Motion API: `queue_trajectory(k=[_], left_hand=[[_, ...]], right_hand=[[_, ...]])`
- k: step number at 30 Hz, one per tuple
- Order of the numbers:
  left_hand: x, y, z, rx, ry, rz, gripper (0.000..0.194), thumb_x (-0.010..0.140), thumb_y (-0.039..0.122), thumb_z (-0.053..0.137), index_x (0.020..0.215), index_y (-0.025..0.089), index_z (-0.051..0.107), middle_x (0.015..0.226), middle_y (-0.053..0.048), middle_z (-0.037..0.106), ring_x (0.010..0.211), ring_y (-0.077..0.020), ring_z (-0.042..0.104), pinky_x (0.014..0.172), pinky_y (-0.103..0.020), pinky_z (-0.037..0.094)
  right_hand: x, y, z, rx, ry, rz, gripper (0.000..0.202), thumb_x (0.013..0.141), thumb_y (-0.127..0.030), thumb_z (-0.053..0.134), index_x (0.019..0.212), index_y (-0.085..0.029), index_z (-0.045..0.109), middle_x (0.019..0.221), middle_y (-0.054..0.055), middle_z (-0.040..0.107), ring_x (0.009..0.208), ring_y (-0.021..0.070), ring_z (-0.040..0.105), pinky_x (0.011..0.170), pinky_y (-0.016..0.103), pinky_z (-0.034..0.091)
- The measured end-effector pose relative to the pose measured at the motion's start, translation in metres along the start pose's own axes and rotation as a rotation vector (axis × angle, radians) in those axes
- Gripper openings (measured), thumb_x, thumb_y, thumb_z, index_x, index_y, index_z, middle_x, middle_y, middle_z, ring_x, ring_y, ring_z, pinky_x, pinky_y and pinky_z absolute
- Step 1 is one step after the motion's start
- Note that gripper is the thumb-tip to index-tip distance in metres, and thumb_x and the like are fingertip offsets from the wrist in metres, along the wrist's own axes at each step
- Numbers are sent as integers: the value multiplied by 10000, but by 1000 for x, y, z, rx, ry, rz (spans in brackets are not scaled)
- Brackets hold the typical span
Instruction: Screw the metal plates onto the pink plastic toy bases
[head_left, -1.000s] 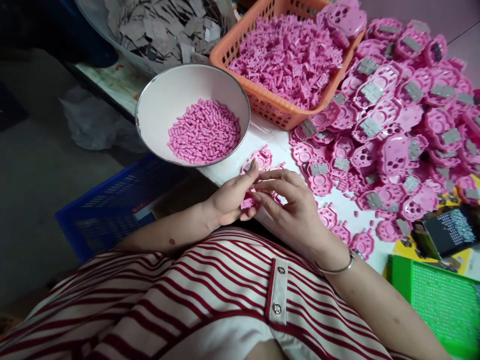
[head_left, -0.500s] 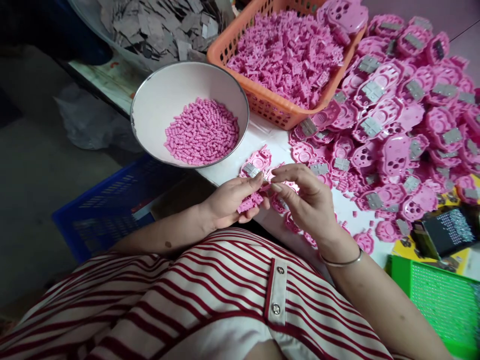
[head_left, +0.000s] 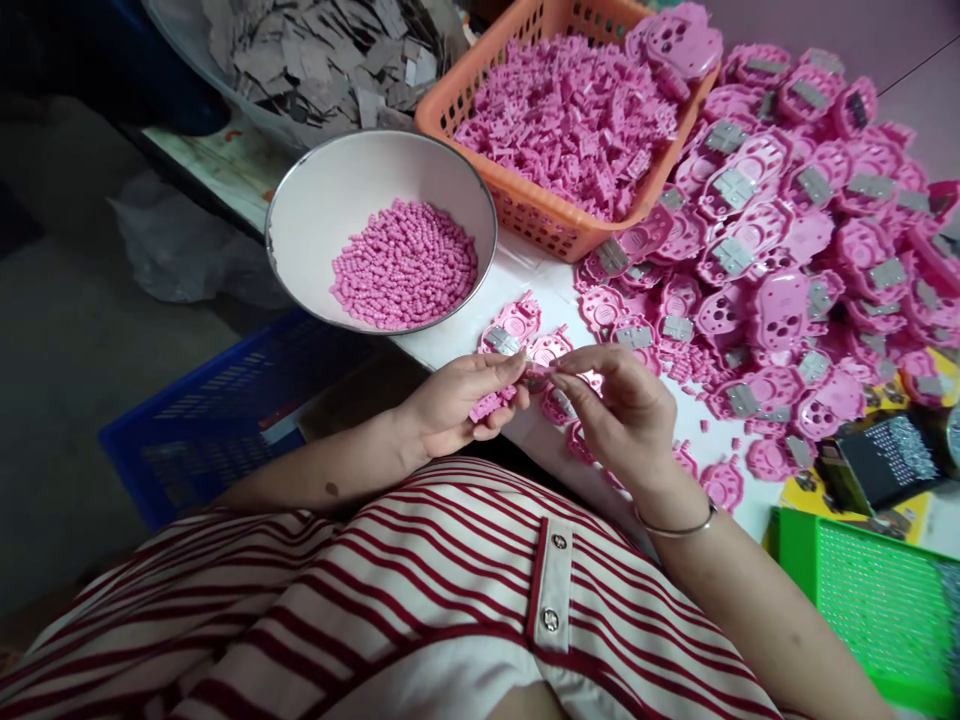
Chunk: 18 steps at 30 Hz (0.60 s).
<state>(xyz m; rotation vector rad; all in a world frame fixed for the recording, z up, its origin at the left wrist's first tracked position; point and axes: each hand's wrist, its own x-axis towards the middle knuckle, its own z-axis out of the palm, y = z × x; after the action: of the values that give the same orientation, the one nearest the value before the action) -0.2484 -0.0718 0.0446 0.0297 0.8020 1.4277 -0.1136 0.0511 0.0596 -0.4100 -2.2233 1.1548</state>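
Several small pink plastic pieces lie in the curled fingers of my left hand, and its thumb and forefinger pinch one more small pink part. The thumb and forefinger of my right hand close on the other end of that part, so the two hands nearly meet. Fingertips hide much of it. Just beyond them, pink shells with grey plates lie on the white table. A white bowl holding small pink ribbed pieces stands beyond my left hand.
An orange basket full of pink parts stands behind. Pink shells are heaped at the right, near a dark box of small metal pieces and a green tray. A blue crate is at lower left.
The fingertips of my right hand have come slightly lower and right, still at the small pink part. My left hand has barely moved; the view has shifted a little.
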Motion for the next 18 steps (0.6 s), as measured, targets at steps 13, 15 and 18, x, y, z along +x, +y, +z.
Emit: queue_trajectory(k=[13,15,18], left_hand=[[2,-2,-2,143,60,181,317,665,302,894,785,111,671,616,36,619,360,-18,447,300,-104,286],[2,-2,-3,139,72,167,314,683,320,879,800,109,679,649,22,637,367,-17,444,302,-107,276],[1,-2,-4,141,87,137,327,715,355,851,867,109,698,702,2,654,381,-14,439,310,-110,270]], right_hand=[[-11,-8,1,-187,-83,-65,120,873,-197,654,986,-219,688,912,42,751,836,148,697,705,287,553],[-12,-8,1,-200,-72,-39,103,871,-217,660,969,-225,692,893,34,752,822,149,698,708,293,555],[-10,1,-2,-300,40,-33,91,865,-235,671,950,-233,704,904,38,755,834,159,697,746,318,557]])
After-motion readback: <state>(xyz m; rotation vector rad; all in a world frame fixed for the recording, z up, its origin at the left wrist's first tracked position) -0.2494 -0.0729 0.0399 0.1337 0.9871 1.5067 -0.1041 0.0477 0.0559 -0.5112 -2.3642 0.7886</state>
